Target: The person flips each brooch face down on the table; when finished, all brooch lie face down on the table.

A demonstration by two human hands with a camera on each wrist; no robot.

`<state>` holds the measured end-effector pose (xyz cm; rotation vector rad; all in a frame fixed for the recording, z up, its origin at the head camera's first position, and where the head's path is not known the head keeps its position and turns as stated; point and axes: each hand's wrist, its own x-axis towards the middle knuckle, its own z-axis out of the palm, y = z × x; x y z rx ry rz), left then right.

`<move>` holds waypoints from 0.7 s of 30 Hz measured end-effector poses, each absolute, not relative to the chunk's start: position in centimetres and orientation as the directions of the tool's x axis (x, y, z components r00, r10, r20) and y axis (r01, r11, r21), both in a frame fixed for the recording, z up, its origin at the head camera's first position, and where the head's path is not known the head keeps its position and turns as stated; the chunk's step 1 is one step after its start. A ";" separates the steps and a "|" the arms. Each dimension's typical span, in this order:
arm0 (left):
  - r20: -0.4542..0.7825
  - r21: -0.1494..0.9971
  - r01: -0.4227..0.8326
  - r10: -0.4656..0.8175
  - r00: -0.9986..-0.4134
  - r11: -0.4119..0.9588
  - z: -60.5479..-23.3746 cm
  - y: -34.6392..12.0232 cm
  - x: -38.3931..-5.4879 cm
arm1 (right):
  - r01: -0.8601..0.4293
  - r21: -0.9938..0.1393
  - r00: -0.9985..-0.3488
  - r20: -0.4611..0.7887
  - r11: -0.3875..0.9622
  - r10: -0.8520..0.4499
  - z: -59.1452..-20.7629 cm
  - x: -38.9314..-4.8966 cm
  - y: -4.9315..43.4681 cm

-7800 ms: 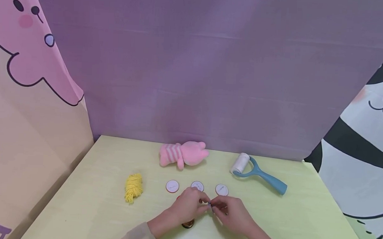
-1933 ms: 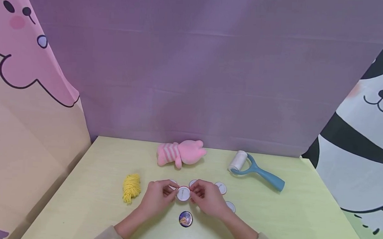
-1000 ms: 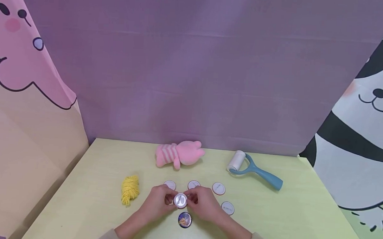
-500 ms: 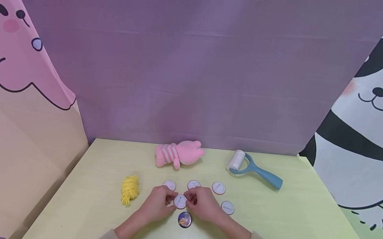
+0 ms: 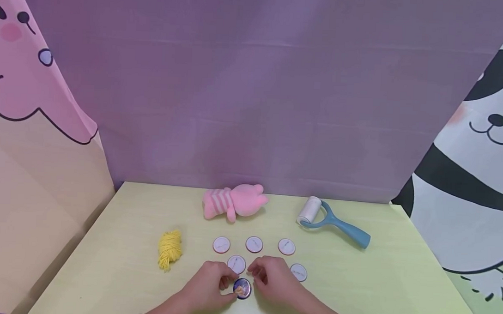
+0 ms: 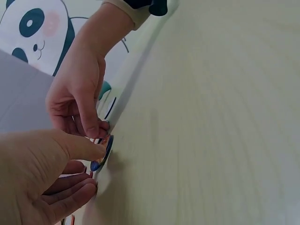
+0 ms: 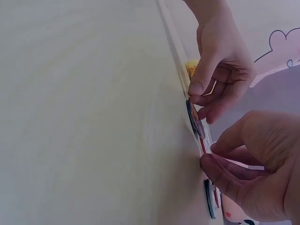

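A round pin badge with a dark blue picture side faces up near the front of the table. At its left edge my left hand holds it between thumb and fingers; the left wrist view shows the thumb against it. My right hand hovers just right of the badge, its fingers loosely bent and holding nothing. Right behind the blue badge lies a badge with its white pin side up. Another white-backed badge is beside the right hand.
A row of three white-backed badges lies farther back. Behind them are a pink plush toy and a blue-handled lint roller. Yellow yarn lies at left. A purple cloth hangs behind the table.
Both hands have let go of the white-backed badge, leaving it flat in the second row. They have moved toward the front, and my left hand has taken hold of the blue badge.
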<state>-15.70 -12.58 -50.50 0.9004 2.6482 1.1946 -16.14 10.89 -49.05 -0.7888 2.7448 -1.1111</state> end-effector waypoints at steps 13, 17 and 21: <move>0.175 0.694 0.503 0.556 -0.813 0.516 -50.4 -12.0 -14.8 | -0.450 -0.650 -0.837 0.068 0.612 -0.542 -49.2 -14.5 10.9; 0.171 0.700 0.492 0.547 -0.819 0.518 -50.2 -11.8 -14.7 | -0.444 -0.649 -0.837 0.055 0.618 -0.544 -49.2 -14.5 10.8; 0.165 0.699 0.488 0.546 -0.821 0.523 -50.2 -11.7 -14.6 | -0.445 -0.659 -0.837 0.064 0.607 -0.544 -49.2 -14.5 10.8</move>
